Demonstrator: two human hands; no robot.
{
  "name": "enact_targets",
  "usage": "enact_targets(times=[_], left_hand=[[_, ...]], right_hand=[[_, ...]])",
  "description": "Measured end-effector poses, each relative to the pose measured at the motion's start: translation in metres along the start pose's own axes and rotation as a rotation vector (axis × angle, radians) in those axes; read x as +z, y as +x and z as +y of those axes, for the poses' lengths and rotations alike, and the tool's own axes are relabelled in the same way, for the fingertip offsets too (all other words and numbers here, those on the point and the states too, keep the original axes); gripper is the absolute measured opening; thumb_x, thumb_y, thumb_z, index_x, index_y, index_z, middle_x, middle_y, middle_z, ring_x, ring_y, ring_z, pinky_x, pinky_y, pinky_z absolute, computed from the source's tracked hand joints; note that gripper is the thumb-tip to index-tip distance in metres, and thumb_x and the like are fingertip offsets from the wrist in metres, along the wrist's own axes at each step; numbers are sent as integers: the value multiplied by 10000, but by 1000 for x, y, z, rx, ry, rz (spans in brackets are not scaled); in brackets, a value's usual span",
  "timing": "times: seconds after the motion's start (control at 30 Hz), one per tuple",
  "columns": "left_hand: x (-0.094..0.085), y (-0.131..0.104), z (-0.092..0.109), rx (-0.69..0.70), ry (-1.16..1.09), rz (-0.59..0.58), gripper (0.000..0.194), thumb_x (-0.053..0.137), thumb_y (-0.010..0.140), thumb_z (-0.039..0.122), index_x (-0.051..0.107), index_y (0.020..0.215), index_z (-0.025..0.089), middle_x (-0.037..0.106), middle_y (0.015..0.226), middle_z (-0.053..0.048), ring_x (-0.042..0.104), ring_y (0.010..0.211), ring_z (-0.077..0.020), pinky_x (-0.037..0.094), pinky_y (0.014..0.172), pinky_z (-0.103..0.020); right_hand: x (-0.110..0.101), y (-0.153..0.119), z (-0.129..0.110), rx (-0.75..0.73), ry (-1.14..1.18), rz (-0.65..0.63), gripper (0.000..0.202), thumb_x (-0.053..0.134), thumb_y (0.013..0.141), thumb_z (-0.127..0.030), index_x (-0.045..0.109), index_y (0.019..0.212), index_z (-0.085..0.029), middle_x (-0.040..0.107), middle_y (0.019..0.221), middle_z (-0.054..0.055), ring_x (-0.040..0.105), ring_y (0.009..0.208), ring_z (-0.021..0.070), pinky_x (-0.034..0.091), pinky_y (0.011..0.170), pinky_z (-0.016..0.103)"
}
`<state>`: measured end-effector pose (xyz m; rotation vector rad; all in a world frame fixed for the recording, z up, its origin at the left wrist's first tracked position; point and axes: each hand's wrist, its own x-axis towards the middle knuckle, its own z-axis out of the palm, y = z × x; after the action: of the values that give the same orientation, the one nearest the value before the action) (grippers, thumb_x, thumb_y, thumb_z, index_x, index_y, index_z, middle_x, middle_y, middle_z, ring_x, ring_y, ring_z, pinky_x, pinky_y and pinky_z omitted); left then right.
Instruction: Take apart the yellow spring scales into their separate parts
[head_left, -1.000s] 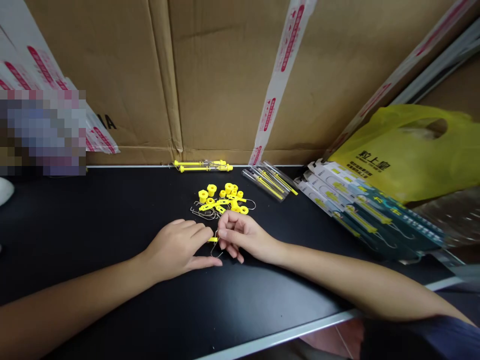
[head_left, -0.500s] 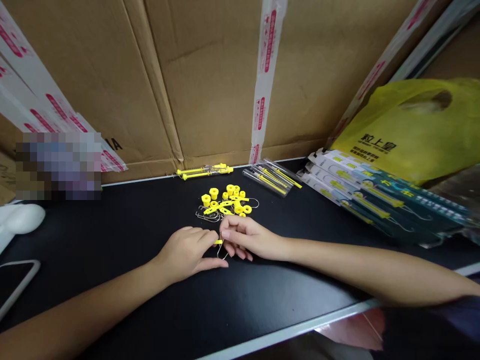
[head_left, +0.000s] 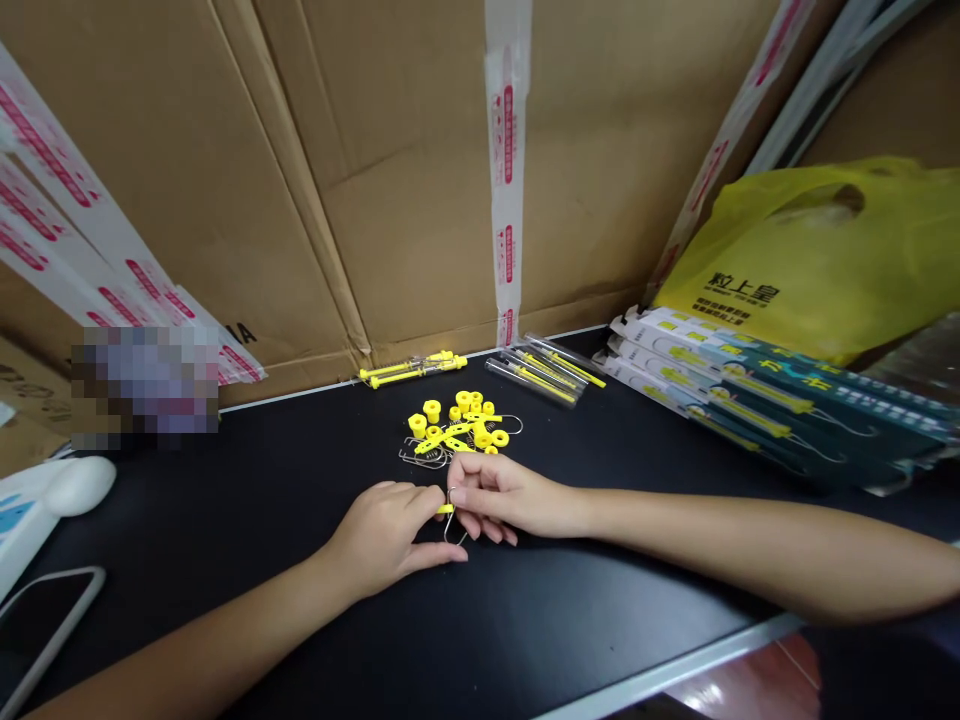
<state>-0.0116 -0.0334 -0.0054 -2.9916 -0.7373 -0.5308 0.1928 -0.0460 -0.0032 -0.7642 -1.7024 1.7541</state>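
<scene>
Over the black table my two hands meet. My left hand has its fingers curled around a small yellow plastic piece, only its end showing, while the thumb reaches out below. My right hand pinches a thin bent metal wire hook between thumb and forefinger, at the yellow piece. The hook's curve hangs down between the hands. Whether the wire passes through the yellow piece I cannot tell. Just beyond the hands lies a pile of yellow plastic caps, flat yellow strips and metal hooks.
Yellow rods with metal parts lie along the back edge. Beside them are clear tubes with yellow strips. Printed boxes are stacked at the right under a yellow bag. A phone lies at left. Cardboard stands behind.
The camera view has shifted, so everything sits a little lower in the picture. Both hands keep the same hold on the hook and the yellow piece.
</scene>
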Motion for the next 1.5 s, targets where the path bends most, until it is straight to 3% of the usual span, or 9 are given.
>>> enact_targets(times=[0.23,0.53,0.9,1.23,1.5], left_hand=[[3,-2,1,-23,-25,22,509,314,856,657,500,788,188,577,641,13,541,564,-144,340,542,-251],[11,-6,1,-63,-34,13,459,446,805,656,493,800,199,602,680,21,540,577,-152,317,552,-254],[5,-3,-1,-20,-40,39,467,340,866,629,478,776,192,576,638,16,530,552,-144,335,540,-250],[3,4,0,-30,-122,-39,490,310,872,634,480,785,183,601,686,22,570,592,-127,361,568,-247],[1,3,2,-35,-37,-72,523,345,835,673,488,775,173,587,670,10,561,591,-134,356,576,-248]], right_hand=[[3,2,3,36,24,18,319,538,846,-468,415,819,-175,552,571,-72,429,350,11,338,293,87],[3,6,8,54,39,15,363,566,817,-503,420,841,-172,555,560,-74,431,340,10,331,283,83],[1,4,5,29,25,15,324,556,835,-466,426,832,-169,550,575,-71,440,362,8,347,300,81],[1,2,1,70,64,89,322,569,826,-451,415,765,-175,562,556,-74,449,358,21,341,280,91],[4,0,-1,63,38,114,331,570,821,-459,413,756,-174,542,538,-84,427,344,16,338,280,91]])
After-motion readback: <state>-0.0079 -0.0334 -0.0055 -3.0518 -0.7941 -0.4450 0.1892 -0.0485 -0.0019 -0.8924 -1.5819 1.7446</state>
